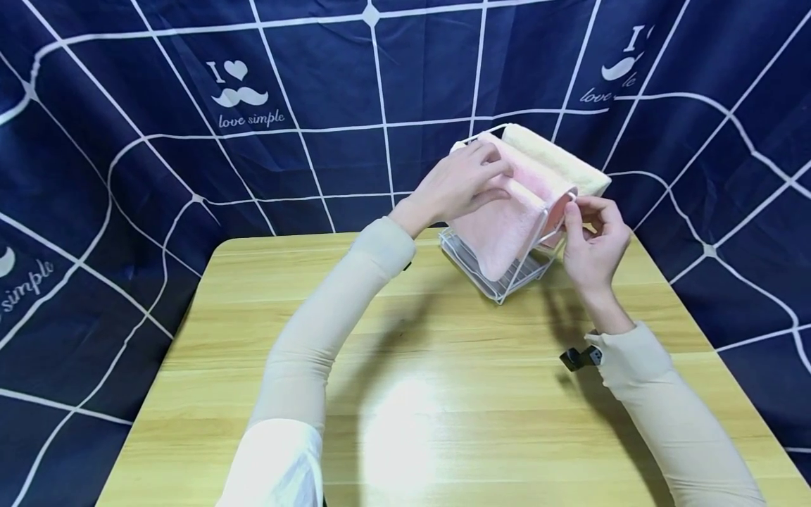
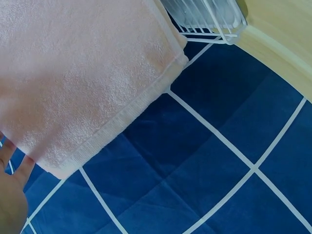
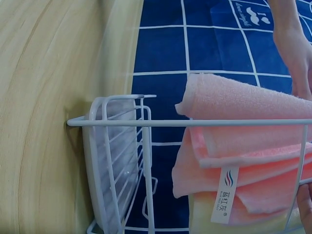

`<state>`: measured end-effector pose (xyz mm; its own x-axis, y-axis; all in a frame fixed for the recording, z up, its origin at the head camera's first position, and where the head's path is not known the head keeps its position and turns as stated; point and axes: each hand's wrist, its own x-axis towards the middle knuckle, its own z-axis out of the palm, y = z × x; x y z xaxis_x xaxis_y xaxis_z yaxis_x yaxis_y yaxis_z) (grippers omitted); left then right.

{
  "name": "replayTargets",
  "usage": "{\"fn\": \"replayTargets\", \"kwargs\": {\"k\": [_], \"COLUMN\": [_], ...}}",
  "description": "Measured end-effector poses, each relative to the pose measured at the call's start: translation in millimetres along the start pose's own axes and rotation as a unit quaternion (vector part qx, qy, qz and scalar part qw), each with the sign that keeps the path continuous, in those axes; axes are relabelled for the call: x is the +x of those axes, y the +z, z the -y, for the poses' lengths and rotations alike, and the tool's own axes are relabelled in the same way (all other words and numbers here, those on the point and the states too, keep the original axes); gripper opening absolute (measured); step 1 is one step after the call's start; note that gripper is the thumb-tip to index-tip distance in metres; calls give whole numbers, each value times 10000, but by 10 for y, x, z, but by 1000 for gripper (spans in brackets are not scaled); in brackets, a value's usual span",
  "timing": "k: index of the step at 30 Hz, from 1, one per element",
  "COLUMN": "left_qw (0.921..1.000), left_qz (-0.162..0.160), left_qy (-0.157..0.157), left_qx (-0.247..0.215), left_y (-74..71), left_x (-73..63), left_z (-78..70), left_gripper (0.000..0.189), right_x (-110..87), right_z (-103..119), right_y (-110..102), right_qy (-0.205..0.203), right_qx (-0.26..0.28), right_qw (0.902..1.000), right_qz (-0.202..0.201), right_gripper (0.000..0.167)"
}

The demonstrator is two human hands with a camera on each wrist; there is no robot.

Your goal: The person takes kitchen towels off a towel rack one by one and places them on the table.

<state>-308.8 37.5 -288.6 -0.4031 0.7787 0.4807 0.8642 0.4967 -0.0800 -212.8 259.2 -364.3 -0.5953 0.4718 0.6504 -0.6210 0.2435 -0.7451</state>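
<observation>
A pink towel hangs folded over the upper bars of a white wire rack. Across the towel's near left side lies my left hand, its fingers loosely bent and touching the cloth. In the left wrist view, the thumb and a finger of that hand show at the towel's lower edge. My right hand pinches the rack's upper right end with thumb and forefinger, close to the towel's edge. Behind the pink towel, a pale yellow towel hangs on the rack. A white label dangles from the pink towel.
The rack stands near the back of a wooden table, with a grey-white tray at its base. A dark blue curtain with white grid lines surrounds the table. A black wrist device sits at my right cuff.
</observation>
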Motion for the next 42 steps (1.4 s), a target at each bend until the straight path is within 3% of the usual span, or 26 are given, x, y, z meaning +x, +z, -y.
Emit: {"fn": "replayTargets", "kwargs": {"k": [11,39,42], "left_qw": [9999,9993,9992], "left_qz": [-97,-352,-388], "left_qy": [-15,129,118], "left_qx": [-127,10,-54], "left_y": [-39,-152,-170], "left_x": [-1,-27,-29], "left_z": [11,-41,-53], "left_gripper": [32,18,20], "right_x": [-4,-20,-12], "right_z": [-37,-16,-27], "right_y": [3,-28,-25], "right_qy": [283,127,274], "right_qx": [56,-111,-171], "right_qw": [9994,9999,9995], "right_qz": [-188,7,-34], "right_gripper": [11,19,20]}}
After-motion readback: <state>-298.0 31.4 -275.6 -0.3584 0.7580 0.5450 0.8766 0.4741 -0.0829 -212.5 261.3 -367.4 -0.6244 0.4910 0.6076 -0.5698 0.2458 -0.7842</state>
